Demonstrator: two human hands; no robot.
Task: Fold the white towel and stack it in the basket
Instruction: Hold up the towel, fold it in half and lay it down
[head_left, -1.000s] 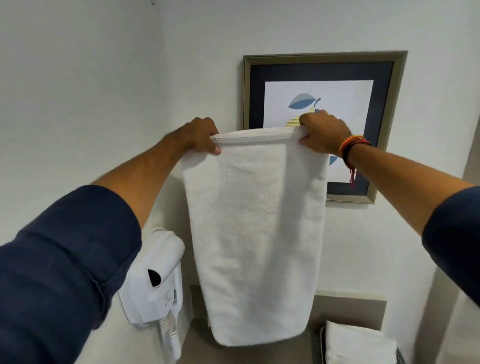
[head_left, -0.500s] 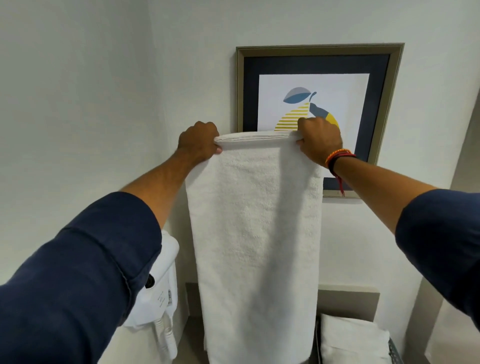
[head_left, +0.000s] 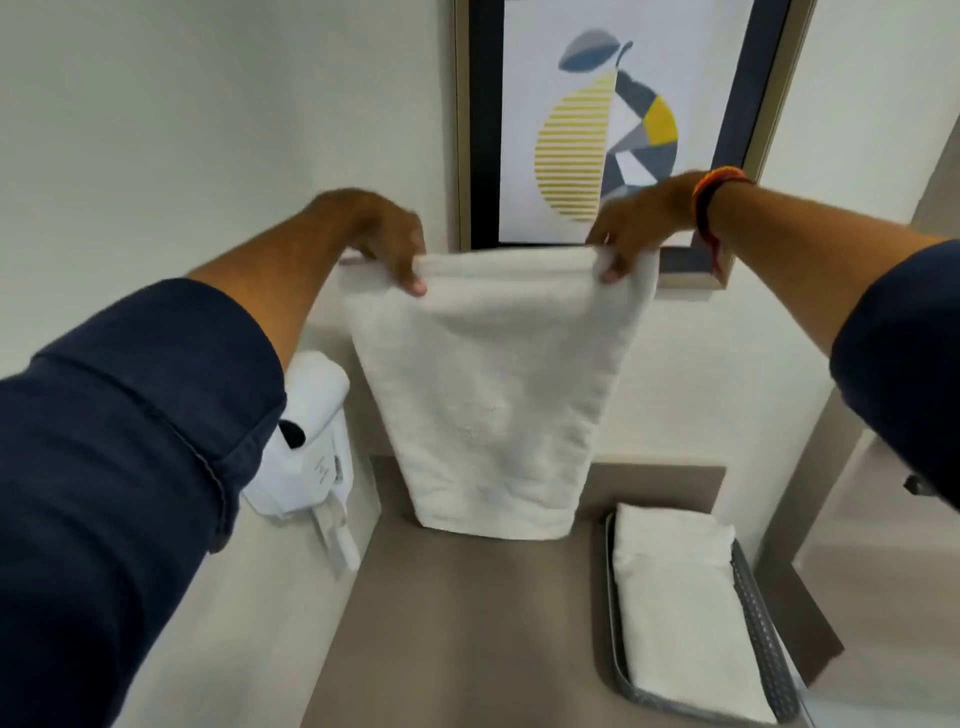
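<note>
A white towel (head_left: 493, 395) hangs doubled lengthwise in front of the wall, its lower fold touching the grey-brown counter (head_left: 467, 623). My left hand (head_left: 384, 239) pinches the top left corner. My right hand (head_left: 631, 228) pinches the top right corner. The grey basket (head_left: 763, 613) sits on the counter at the right, apart from the hanging towel. A folded white towel (head_left: 675, 597) lies inside the basket.
A white wall-mounted hair dryer (head_left: 306, 441) hangs on the left wall beside the counter. A framed pear picture (head_left: 613, 124) is on the back wall behind my hands. A wall edge stands at the far right.
Both hands have come down with the towel, and its bottom fold now rests on the counter. My view has tilted down, showing the counter and the whole basket.
</note>
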